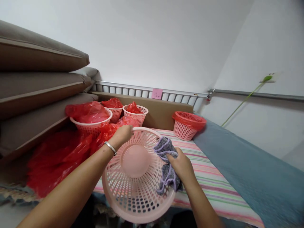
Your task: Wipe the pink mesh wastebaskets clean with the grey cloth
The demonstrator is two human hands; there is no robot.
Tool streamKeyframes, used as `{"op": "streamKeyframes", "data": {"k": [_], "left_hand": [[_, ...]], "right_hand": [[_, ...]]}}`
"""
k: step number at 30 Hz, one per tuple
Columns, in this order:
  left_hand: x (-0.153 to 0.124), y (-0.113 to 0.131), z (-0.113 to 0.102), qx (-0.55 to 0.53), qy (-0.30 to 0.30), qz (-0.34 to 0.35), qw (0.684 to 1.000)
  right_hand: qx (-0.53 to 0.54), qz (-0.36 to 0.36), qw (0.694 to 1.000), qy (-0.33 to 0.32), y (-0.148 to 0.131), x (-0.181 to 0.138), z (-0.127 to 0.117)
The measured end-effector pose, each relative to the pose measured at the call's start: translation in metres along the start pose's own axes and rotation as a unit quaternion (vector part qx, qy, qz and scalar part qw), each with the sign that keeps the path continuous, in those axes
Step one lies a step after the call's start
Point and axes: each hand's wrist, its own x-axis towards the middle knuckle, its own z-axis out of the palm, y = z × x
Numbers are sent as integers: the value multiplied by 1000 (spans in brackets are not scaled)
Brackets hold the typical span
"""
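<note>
My left hand (122, 134) grips the far rim of a pink perforated plastic basket (133, 180), which is tilted so its inside faces me; a silver bangle sits on that wrist. My right hand (180, 164) is closed on a grey and purple cloth (166, 152) and presses it against the inside of the basket's right wall. The basket hangs above the front edge of a striped sheet (209, 180).
Three pink baskets lined with red plastic bags (89, 114) stand at the back left, with loose red bags (54, 161) heaped in front. Another red-lined basket (187, 125) stands at the back right. Brown cushions (35, 79) are stacked left; a blue cloth (249, 171) lies right.
</note>
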Motion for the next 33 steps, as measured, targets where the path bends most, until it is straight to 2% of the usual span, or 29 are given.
{"op": "streamKeyframes", "data": {"k": [5, 8, 14, 17, 21, 26, 33], "left_hand": [[-1, -12, 4, 5, -2, -47, 999], [-4, -11, -2, 1, 3, -40, 999], [-7, 11, -22, -25, -22, 63, 997], [-6, 16, -19, -21, -16, 70, 997], [-3, 8, -10, -8, -4, 40, 999], [4, -7, -6, 11, -6, 4, 1000], [5, -19, 2, 17, -9, -58, 998]], "right_hand": [[106, 41, 993, -33, 29, -25, 17], [124, 35, 991, -31, 36, -36, 16], [63, -57, 995, -43, 9, -21, -19], [8, -62, 997, -45, -8, -5, -23], [8, -49, 998, -37, -16, 5, -12], [31, -7, 999, -30, -5, 0, 3], [128, 35, 991, -31, 25, -35, 28]]}}
